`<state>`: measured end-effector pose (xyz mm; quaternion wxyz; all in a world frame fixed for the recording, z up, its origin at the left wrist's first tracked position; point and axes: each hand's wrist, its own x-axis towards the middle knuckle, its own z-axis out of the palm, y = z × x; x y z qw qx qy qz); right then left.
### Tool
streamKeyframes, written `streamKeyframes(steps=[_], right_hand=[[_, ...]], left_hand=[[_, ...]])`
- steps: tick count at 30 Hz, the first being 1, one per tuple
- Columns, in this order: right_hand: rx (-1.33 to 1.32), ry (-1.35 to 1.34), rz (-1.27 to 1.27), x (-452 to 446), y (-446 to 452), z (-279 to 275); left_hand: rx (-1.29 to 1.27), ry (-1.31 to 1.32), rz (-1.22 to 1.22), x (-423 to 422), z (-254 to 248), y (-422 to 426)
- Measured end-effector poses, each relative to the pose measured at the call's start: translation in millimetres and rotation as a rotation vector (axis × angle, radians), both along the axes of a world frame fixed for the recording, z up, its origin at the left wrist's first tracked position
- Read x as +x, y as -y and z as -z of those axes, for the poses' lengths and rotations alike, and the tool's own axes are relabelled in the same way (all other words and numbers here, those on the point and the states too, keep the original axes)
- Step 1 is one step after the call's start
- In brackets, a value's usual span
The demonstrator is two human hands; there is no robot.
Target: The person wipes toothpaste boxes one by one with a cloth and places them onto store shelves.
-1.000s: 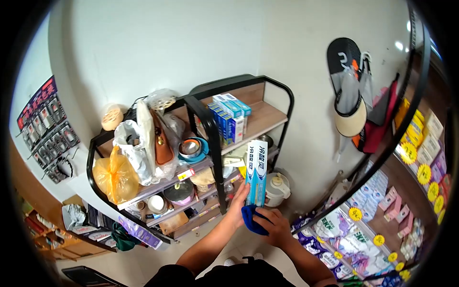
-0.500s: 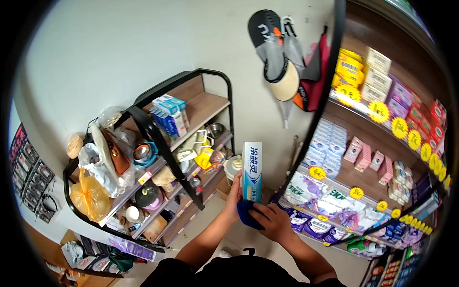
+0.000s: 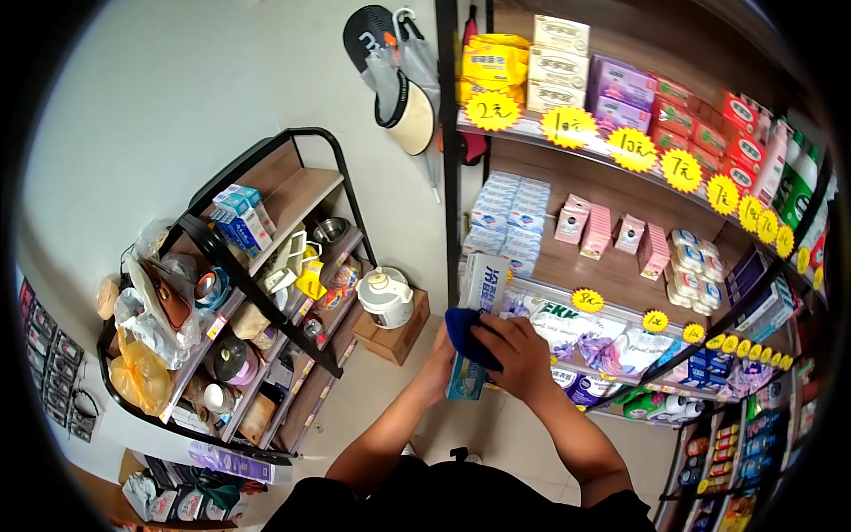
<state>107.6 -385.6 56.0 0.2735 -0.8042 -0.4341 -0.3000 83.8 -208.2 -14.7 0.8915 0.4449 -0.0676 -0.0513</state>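
Observation:
A white and blue toothpaste box [image 3: 484, 277] stands tilted in front of my body, its lower end showing below my fingers. My left hand [image 3: 435, 365] is wrapped around the box's left side, with most of its fingers hidden behind it. In my right hand [image 3: 516, 353] is a dark blue cloth [image 3: 470, 340], pressed against the front of the box. The cloth covers the middle of the box's printed face.
To the right, a shelf [image 3: 541, 226] holds soap packs, small pink boxes [image 3: 596, 232] and laundry bags, with yellow price tags along its edges. A cluttered black-framed rack [image 3: 292, 191] stands left. A white pot [image 3: 386, 297] rests on a cardboard box [image 3: 403, 332]. Caps [image 3: 409, 120] hang on the wall.
My view has turned right towards the product shelf. The cloth has moved up from the box's lower end to its middle, and the box's bottom end now shows beneath my hands.

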Motion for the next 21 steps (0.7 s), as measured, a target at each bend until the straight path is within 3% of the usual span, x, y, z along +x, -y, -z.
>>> streamKeyframes(steps=[14,19,21], right_hand=[[0.103,0.120,0.375,4.5,73.4,-56.0],[0.120,0.122,0.483,-18.5,62.6,-60.7],[0.105,0.133,0.516,-31.1,54.4,-58.5]], left_hand=[[0.214,0.000,0.236,-13.7,-6.2,62.5],[0.230,0.054,0.308,-14.9,-9.2,55.8],[0.112,-0.046,0.336,-18.7,-13.6,52.4]])
